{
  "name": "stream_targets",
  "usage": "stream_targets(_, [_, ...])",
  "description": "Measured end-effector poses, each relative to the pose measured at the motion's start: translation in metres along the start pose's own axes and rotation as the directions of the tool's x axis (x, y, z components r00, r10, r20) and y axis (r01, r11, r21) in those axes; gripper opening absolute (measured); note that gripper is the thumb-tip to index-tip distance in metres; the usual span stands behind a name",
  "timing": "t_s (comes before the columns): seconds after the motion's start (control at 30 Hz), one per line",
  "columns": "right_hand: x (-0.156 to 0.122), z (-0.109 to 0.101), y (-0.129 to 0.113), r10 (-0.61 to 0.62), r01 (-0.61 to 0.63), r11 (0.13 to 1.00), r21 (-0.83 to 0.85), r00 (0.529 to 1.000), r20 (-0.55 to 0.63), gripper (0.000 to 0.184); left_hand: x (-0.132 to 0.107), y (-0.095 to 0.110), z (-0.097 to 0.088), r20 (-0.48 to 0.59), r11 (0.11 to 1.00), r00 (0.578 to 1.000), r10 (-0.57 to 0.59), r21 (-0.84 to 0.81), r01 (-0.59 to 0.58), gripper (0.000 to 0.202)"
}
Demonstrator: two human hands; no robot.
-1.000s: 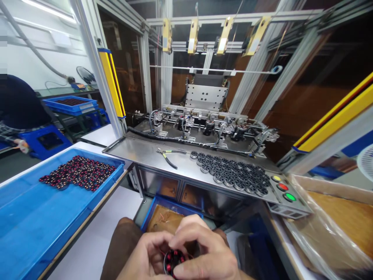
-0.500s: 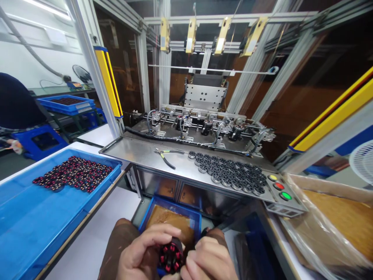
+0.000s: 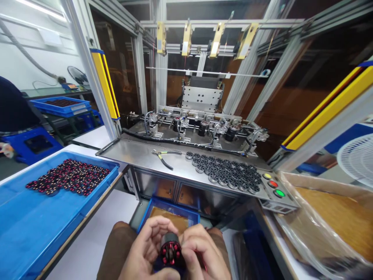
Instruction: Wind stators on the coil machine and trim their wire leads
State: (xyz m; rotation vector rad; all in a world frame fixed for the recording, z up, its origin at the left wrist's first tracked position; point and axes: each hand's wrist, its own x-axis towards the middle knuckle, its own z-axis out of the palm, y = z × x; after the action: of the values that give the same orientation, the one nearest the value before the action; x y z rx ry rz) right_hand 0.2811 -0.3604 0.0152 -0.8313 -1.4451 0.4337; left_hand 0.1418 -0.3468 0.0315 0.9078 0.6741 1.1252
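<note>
A motor stator [image 3: 170, 249], black-rimmed with pinkish-red wire windings, is held low in front of my lap. My left hand [image 3: 142, 251] curls round its left side, the thumb below it. Close against its right side is my right hand [image 3: 204, 251], fingers bent and pinched together; what lies between those fingertips is hidden. On the metal ledge ahead lie side cutters with black and yellow handles [image 3: 163, 158] and many black stator cores [image 3: 227, 171]. Similar wound stators [image 3: 72, 177] are heaped in the blue tray [image 3: 26, 229] to my left.
Behind the ledge stands a winding machine [image 3: 201, 124] with yellow light curtains [image 3: 106, 85] at its sides. Push buttons [image 3: 274, 184] sit at the ledge's right end, beside a plastic-lined box [image 3: 329, 210]. A blue bin [image 3: 145, 212] is below my hands.
The stator has tilted in my left hand, so more of its dark rim shows. My right hand has shifted slightly left along its side. The whole view has moved a little.
</note>
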Motion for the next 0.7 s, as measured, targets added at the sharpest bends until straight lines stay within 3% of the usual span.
stream_targets(0.17, [0.008, -0.004, -0.003, 0.137, -0.143, 0.986, 0.083, 0.988, 0.073, 0.018, -0.001, 0.004, -0.01, 0.165, 0.991, 0.978, -0.13, 0.021, 0.129, 0.047])
stream_targets(0.4, [0.016, -0.007, -0.007, 0.009, -0.008, 1.0, -0.024, 1.0, 0.028, 0.017, 0.003, -0.003, -0.01, 0.155, 0.977, 0.969, -0.193, -0.064, 0.205, 0.039])
stream_targets(0.63, [0.006, -0.012, -0.006, -0.007, 0.018, 0.985, -0.172, 0.998, 0.059, 0.013, 0.006, -0.005, -0.017, 0.334, 0.938, 0.916, -0.223, -0.181, 0.295, 0.043])
stream_targets(0.7, [0.007, -0.013, -0.007, -0.008, 0.019, 0.985, -0.174, 0.998, 0.059, 0.013, 0.006, 0.0, -0.018, 0.342, 0.943, 0.918, -0.2, -0.187, 0.276, 0.041])
